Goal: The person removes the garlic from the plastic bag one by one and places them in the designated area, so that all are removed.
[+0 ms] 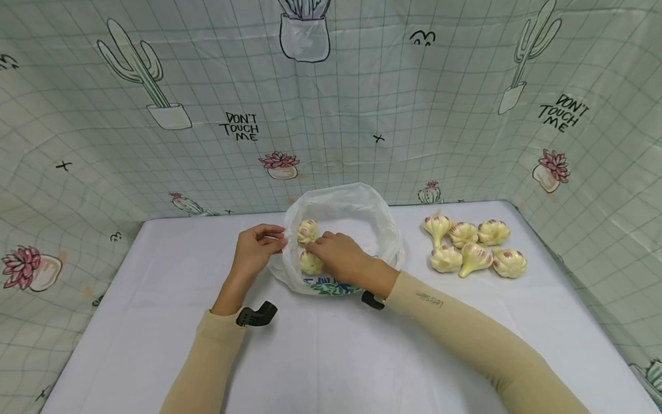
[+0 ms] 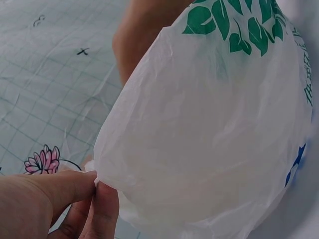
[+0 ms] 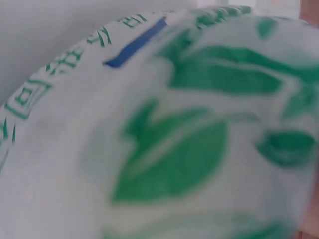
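Note:
A white plastic bag (image 1: 390, 230) with green leaf print stands open-mouthed on the table. My left hand (image 1: 257, 248) pinches its left rim between thumb and fingers; the left wrist view shows the thumb and fingertips (image 2: 105, 199) gripping the thin edge. Reaching in over the bag's front right rim, my right hand (image 1: 341, 253) holds a garlic bulb (image 1: 311, 263) at the left inside wall, with part of its fingers hidden. Just behind that bulb lies another garlic bulb (image 1: 307, 231). In the right wrist view the printed bag side (image 3: 169, 154) covers the hand's work.
Several more garlic bulbs (image 1: 476, 257) lie grouped in two rows on the white table (image 1: 320, 356), right of the bag. A patterned cloth (image 1: 336, 115) hangs behind the table's back edge and along both sides. Each wrist wears a black camera mount (image 1: 257, 314).

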`<state>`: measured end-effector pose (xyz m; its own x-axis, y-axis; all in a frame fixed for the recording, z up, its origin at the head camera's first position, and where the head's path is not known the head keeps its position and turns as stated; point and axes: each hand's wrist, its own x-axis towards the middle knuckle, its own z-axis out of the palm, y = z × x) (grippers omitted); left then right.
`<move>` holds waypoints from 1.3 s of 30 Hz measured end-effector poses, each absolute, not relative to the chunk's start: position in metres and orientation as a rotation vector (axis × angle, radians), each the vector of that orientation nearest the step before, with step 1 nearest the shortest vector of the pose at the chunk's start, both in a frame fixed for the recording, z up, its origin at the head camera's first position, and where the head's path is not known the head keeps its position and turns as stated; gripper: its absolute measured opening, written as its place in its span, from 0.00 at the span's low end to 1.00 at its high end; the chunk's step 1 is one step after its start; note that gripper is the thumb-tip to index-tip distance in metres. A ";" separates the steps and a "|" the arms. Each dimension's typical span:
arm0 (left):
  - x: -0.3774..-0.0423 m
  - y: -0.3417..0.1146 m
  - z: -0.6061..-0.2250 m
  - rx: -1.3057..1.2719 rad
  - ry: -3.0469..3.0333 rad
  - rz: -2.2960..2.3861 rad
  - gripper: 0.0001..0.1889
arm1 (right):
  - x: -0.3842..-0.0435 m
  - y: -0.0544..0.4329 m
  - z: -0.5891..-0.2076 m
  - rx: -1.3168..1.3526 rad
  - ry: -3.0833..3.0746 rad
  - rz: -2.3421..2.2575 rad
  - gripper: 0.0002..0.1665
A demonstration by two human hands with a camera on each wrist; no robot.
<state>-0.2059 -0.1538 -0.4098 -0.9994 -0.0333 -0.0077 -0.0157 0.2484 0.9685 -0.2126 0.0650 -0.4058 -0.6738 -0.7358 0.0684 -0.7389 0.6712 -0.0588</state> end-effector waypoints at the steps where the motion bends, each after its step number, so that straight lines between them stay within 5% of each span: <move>1: -0.206 -0.154 -0.410 0.045 -2.469 -1.920 0.12 | -0.212 0.068 -0.404 1.248 -2.827 0.128 0.26; 39: -0.203 -0.152 -0.408 0.112 -2.501 -1.888 0.13 | -0.156 0.199 -0.365 0.959 -2.491 0.409 0.36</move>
